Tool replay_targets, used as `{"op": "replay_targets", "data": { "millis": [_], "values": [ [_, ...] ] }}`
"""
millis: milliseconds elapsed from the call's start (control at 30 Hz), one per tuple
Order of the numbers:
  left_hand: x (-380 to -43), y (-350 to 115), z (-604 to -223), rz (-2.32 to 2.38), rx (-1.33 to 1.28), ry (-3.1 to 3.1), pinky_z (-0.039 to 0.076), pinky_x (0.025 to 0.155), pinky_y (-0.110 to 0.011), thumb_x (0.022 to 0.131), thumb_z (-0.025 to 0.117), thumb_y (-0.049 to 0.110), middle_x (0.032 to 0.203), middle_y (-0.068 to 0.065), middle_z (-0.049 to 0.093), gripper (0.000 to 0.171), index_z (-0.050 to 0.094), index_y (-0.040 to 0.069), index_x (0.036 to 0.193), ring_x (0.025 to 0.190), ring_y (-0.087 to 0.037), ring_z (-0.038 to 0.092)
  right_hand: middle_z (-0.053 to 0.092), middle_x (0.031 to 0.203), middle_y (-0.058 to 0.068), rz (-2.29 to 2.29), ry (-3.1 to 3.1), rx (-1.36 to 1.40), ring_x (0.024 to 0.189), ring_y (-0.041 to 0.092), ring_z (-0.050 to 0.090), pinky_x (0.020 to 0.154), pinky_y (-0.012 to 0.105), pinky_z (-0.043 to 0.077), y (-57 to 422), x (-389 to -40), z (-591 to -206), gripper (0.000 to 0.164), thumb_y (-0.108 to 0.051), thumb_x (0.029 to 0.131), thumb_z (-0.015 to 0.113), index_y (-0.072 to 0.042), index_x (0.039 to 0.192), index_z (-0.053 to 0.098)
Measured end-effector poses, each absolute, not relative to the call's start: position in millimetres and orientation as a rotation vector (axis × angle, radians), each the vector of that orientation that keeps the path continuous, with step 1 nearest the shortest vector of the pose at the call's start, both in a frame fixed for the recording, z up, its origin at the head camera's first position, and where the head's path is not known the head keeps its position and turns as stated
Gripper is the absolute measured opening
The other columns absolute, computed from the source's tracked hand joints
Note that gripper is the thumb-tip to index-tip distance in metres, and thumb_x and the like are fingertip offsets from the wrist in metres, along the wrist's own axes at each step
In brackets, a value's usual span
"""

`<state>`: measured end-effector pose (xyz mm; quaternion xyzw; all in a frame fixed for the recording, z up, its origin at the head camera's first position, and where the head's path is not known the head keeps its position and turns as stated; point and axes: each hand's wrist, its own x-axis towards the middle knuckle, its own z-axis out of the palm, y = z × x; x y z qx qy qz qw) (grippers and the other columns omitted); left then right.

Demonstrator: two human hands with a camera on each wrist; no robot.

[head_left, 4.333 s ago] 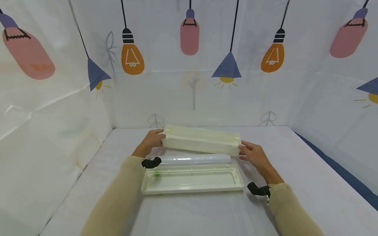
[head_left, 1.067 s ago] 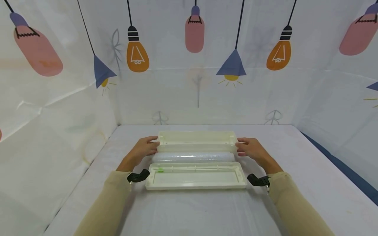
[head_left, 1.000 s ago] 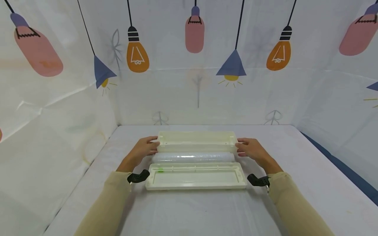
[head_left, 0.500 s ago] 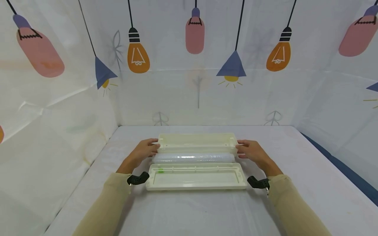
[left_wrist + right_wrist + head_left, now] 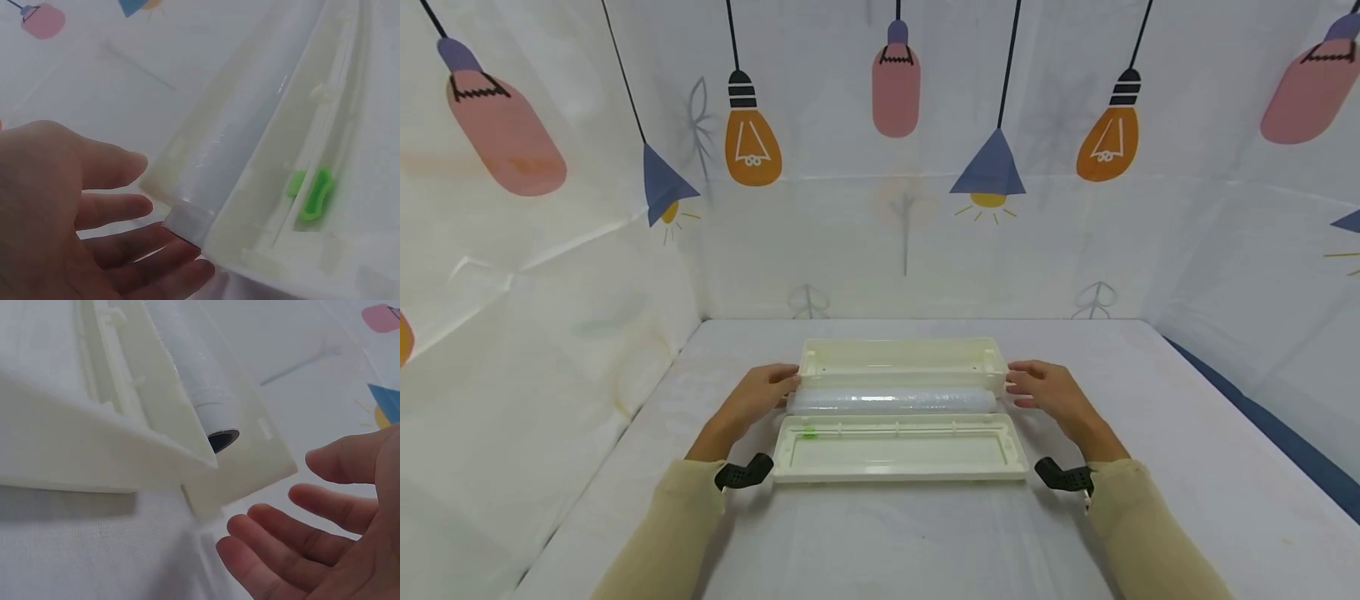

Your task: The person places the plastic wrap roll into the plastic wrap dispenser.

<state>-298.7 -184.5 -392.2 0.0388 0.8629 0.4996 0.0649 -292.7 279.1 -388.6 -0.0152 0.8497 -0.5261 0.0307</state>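
A cream plastic box (image 5: 901,357) stands open-side up at the back of the table. In front of it lies a roll of cling film (image 5: 891,401), its hollow core end (image 5: 226,439) visible in the right wrist view. Nearest the person is the cream lid (image 5: 901,454), inner side up, with a green slider (image 5: 317,194) on its rail. My left hand (image 5: 757,397) is by the left ends of box and roll, fingers loosely bent; whether its fingertips touch the roll I cannot tell. Beside the box's right end, my right hand (image 5: 1054,400) is apart from it, fingers relaxed.
A white cloth covers the table (image 5: 895,542). White sheets printed with lamps and bulbs form a back wall (image 5: 820,233) and side walls. Black wrist mounts (image 5: 743,472) sit at both sleeve cuffs.
Several seconds ago both hands held the box tilted behind the roll; it then came down level. Since half a second ago, both hands have let go of its ends and drawn slightly outward.
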Motion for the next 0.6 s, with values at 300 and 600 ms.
{"op": "replay_targets", "data": {
  "millis": [300, 600],
  "values": [
    [-286, -185, -396, 1.487, 0.099, 2.625, 0.047, 0.102, -0.047, 0.103, 0.058, 0.030, 0.147, -0.018, 0.050, 0.052, 0.051, 0.001, 0.145, 0.123, -0.032, 0.058, 0.063, 0.122, 0.026, -1.569, 2.631, -0.061, 0.112, 0.036, 0.063, 0.090, 0.042, 0.056, 279, -285, -391, 0.043, -0.027, 0.104, 0.057, 0.009, 0.128, 0.057],
    [-278, -187, -402, 1.477, 0.034, 2.655, 0.049, 0.100, -0.045, 0.101, 0.060, 0.030, 0.141, -0.018, 0.056, 0.051, 0.054, 0.001, 0.143, 0.116, -0.028, 0.062, 0.068, 0.117, 0.020, -1.455, 2.629, -0.095, 0.106, 0.031, 0.067, 0.085, 0.041, 0.058, 271, -281, -391, 0.043, -0.028, 0.102, 0.060, 0.008, 0.125, 0.062]
  ]
}}
